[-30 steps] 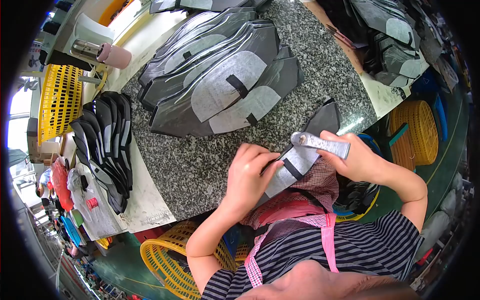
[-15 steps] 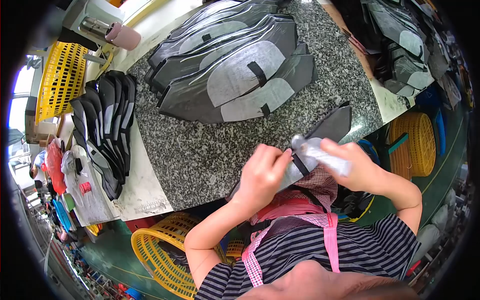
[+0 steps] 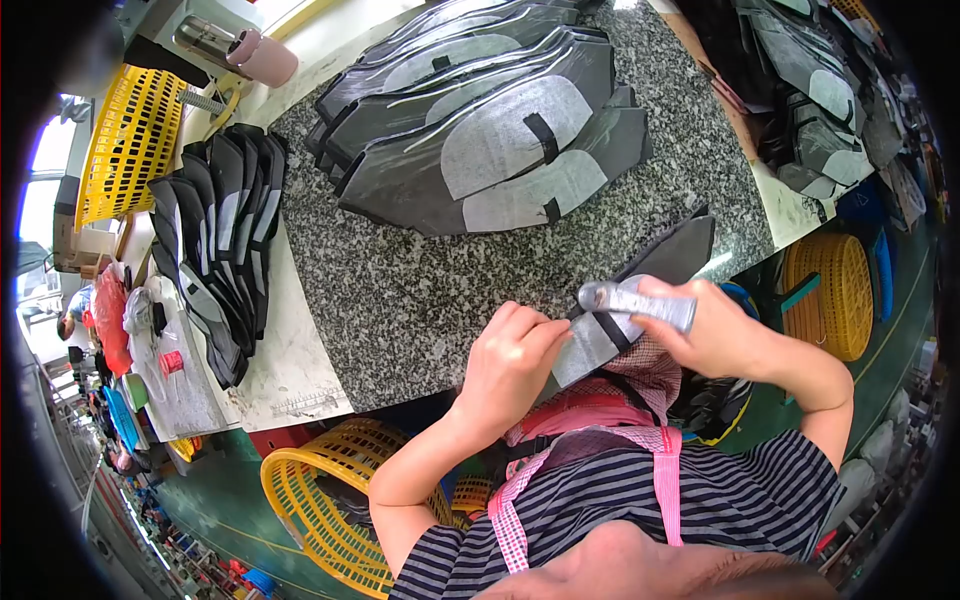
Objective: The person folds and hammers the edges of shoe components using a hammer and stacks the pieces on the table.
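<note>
A dark grey panel [image 3: 680,250] with a pale grey patch and a black strip lies along the front edge of the stone slab. My left hand [image 3: 512,362] is closed with its fingertips pinching the near left part of this panel. In my right hand [image 3: 725,330] is a small hammer with a rounded metal head [image 3: 597,296] and a pale, wrapped-looking handle, held just over the panel beside the black strip. Farther back on the slab, similar panels [image 3: 520,140] lie in an overlapping pile.
The speckled stone slab [image 3: 400,300] covers the work table. More dark pieces [image 3: 225,240] are stacked at the left, and others [image 3: 825,110] at the far right. Yellow baskets stand by the floor at left [image 3: 300,500] and right [image 3: 835,300]. A pink-capped object [image 3: 262,57] is at the upper left.
The hammer has turned flatter and its head sits slightly lower over the panel. My left hand has shifted a little left and down along the panel. The view has shifted slightly.
</note>
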A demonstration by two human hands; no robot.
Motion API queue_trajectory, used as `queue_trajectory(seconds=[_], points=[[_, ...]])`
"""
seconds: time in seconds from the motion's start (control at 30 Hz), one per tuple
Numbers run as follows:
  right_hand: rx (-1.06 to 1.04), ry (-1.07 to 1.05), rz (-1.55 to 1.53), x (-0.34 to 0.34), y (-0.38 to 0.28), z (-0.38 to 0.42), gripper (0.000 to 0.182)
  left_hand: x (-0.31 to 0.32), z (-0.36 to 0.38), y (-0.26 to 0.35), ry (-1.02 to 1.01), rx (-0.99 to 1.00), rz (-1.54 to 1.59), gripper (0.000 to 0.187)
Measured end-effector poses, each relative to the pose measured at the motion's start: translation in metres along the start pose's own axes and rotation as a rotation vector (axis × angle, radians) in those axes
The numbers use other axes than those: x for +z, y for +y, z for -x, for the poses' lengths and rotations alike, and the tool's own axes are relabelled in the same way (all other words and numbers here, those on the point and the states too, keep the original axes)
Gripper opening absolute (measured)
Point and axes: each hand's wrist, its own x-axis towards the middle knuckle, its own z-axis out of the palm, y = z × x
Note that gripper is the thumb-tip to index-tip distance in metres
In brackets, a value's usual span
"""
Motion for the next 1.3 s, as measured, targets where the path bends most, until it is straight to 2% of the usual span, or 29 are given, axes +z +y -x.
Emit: queue_trajectory(seconds=[0.03,0.07,0.17,0.2,0.23,0.3,0.37,0.4,0.47,0.53,0.57,0.63,0.7,0.73,0.83,0.9,0.97,1.07,1.1,1.17,1.2,1.23,1.27,1.3], points=[[0.044,0.005,-0.070,-0.004,-0.003,-0.001,0.030,0.000,0.002,0.001,-0.004,-0.004,0.001,0.024],[-0.064,0.096,-0.014,-0.005,-0.004,-0.002,0.033,0.001,0.004,0.001,-0.003,0.043,-0.053,0.024],[-0.168,0.138,-0.134,-0.002,-0.010,-0.001,0.034,0.003,0.008,0.002,0.020,0.075,-0.094,0.025],[-0.233,0.126,-0.050,0.009,-0.005,-0.003,0.033,0.002,0.007,0.001,0.015,0.090,-0.101,0.025],[-0.080,-0.097,0.167,0.007,-0.008,-0.003,0.030,0.002,0.006,0.002,0.010,0.107,-0.106,0.025],[-0.073,-0.046,0.114,0.001,-0.001,-0.005,0.021,0.005,0.002,0.002,0.020,0.118,-0.117,0.024],[0.089,0.145,-0.100,-0.014,0.003,-0.003,0.015,0.015,-0.005,0.005,0.033,0.120,-0.115,0.023],[-0.049,0.280,-0.071,-0.017,0.006,0.000,0.012,0.022,-0.014,0.007,0.053,0.136,-0.112,0.022],[-0.124,0.363,-0.037,-0.018,0.007,0.014,0.019,0.039,-0.032,0.010,0.098,0.153,-0.124,0.020],[-0.039,0.250,-0.161,-0.011,0.014,0.021,0.023,0.048,-0.045,0.010,0.120,0.118,-0.085,0.019],[0.092,0.112,0.140,-0.007,0.019,0.018,0.022,0.050,-0.049,0.011,0.133,0.079,-0.056,0.018],[0.051,0.155,0.080,-0.007,0.021,0.018,0.021,0.034,-0.051,0.012,0.066,-0.075,-0.035,0.015],[0.120,0.124,0.006,-0.021,0.018,0.012,0.020,0.019,-0.049,0.011,-0.019,-0.042,-0.029,0.018],[0.054,0.173,-0.008,-0.016,0.029,0.011,0.017,0.020,-0.046,0.012,-0.024,-0.040,-0.033,0.018],[-0.084,0.286,-0.022,-0.017,0.018,0.017,0.017,0.026,-0.035,0.015,-0.018,0.149,-0.283,0.024],[-0.139,0.228,-0.121,-0.002,0.023,0.020,0.022,0.028,-0.031,0.017,-0.032,0.183,-0.347,0.028],[-0.059,0.088,0.100,-0.003,0.023,0.015,0.022,0.031,-0.027,0.018,-0.040,0.210,-0.411,0.029],[-0.105,0.342,-0.091,-0.007,0.021,0.018,0.023,0.034,-0.027,0.019,-0.024,0.261,-0.509,0.032],[-0.128,0.332,-0.070,-0.007,0.017,0.019,0.025,0.035,-0.026,0.020,-0.009,0.287,-0.543,0.033],[-0.115,0.234,-0.116,-0.002,0.017,0.022,0.027,0.032,-0.028,0.017,0.010,0.271,-0.507,0.027],[-0.014,0.076,0.091,0.002,0.016,0.019,0.024,0.026,-0.029,0.014,0.020,0.150,-0.348,0.025],[0.015,0.017,0.124,0.005,0.015,0.015,0.023,0.019,-0.030,0.011,0.029,0.032,-0.188,0.023],[-0.003,0.047,0.108,0.005,0.015,0.015,0.023,0.009,-0.031,0.008,-0.014,-0.049,-0.086,0.022],[-0.020,0.073,0.089,0.005,0.015,0.014,0.023,0.010,-0.029,0.007,-0.014,-0.049,-0.085,0.022]])
